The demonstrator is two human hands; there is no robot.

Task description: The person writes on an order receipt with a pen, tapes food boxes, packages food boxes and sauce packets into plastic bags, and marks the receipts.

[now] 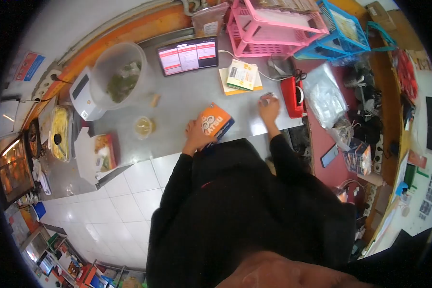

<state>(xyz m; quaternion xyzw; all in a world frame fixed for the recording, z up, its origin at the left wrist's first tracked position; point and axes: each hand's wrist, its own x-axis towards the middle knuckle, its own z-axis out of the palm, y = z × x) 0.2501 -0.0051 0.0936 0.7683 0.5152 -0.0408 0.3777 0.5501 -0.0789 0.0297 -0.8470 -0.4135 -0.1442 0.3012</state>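
Observation:
My left hand (197,137) is wrapped around the near-left side of an orange and dark blue carton box (217,121) with white lettering, at the front edge of the metal table (173,101). To the right, my right hand (270,109) is closed over the tabletop. Something small and greyish shows at its fingertips, too small to name. Just beyond that hand lie a white and yellow box (242,74) and a yellow-edged pad under it. Beside it on the right stands a red tape dispenser (292,97).
A tablet (188,55) stands at the back. On the left are a clear tub (120,74) with green contents, a white scale (86,96), a small cup (144,126) and an open food box (102,152). Pink (254,36) and blue racks stand at the back right.

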